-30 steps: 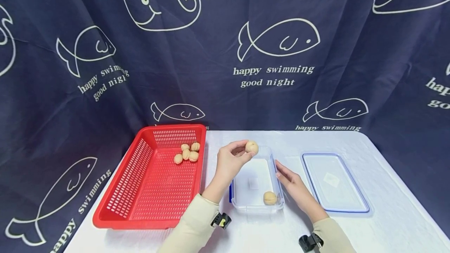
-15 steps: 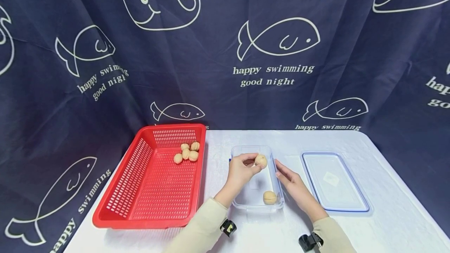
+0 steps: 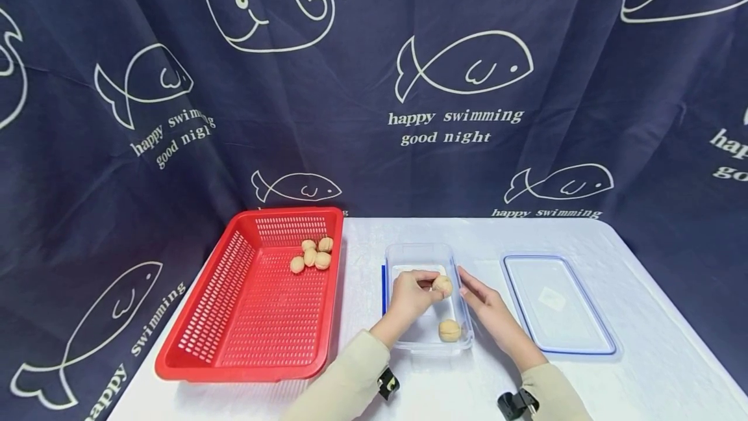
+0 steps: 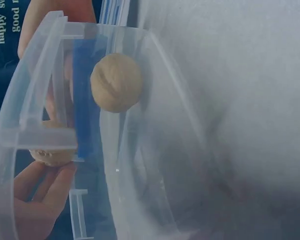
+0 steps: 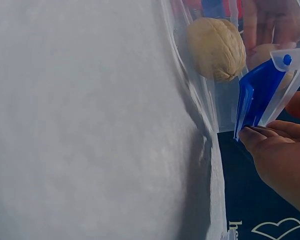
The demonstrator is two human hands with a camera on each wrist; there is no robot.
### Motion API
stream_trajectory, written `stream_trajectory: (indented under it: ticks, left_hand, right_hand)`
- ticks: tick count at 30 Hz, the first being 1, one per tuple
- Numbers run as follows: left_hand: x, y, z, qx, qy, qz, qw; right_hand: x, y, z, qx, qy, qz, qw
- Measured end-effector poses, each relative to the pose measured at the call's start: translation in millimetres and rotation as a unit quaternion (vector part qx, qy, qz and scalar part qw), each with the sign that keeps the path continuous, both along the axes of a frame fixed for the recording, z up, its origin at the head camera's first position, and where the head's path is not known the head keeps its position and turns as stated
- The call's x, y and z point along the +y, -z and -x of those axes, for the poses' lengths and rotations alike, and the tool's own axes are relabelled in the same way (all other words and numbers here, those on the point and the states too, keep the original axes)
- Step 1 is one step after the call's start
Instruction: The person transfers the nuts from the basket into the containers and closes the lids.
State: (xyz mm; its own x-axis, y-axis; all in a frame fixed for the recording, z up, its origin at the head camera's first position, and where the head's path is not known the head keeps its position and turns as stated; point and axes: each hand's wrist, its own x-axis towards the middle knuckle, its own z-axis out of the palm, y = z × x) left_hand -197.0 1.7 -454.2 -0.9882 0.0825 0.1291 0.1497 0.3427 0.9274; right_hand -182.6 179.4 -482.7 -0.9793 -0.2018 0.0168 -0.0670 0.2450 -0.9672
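Observation:
My left hand (image 3: 409,296) pinches a walnut (image 3: 443,286) between thumb and fingertips, low over the clear plastic container (image 3: 429,346). In the left wrist view that walnut (image 4: 52,156) shows through the container wall. Another walnut (image 3: 450,331) lies on the container floor at its near right corner. Along the container's right side rests my right hand (image 3: 493,312), fingers fairly straight against the outer wall. The right wrist view has its fingertips (image 5: 252,136) right at the blue side latch (image 5: 262,90).
A red perforated basket (image 3: 234,369) stands to the left, with several walnuts (image 3: 310,257) grouped toward its far right corner. To the right, a clear lid (image 3: 558,317) with a blue-edged seal lies flat on the white-covered table (image 3: 648,317). Behind hangs a dark blue printed curtain (image 3: 362,83).
My left hand has carried its walnut right and toward me, down into the container's opening. The right hand and the other walnut stay where they were.

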Motion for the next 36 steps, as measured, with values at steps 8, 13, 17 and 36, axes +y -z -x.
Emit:
stream_trajectory:
  ticks: [8, 13, 17, 36]
  left_hand:
    - [4.9, 11.4, 0.8, -0.017, 0.026, 0.033, 0.999]
    - [5.7, 19.0, 1.7, -0.026, 0.035, 0.056, 0.9975]
    - [6.5, 21.2, 1.5, -0.03, 0.039, 0.065, 0.9967]
    - [5.7, 23.4, 1.9, -0.031, 0.057, 0.103, 0.9926]
  right_hand:
    - [0.2, 0.4, -0.3, 0.003, -0.001, 0.004, 1.0]
    - [0.0, -0.1, -0.7, -0.003, 0.001, 0.007, 1.0]
    - [0.4, -0.6, -0.9, -0.003, 0.0, 0.006, 1.0]
    - [-0.2, -1.9, -1.3, -0.007, 0.001, 0.009, 1.0]
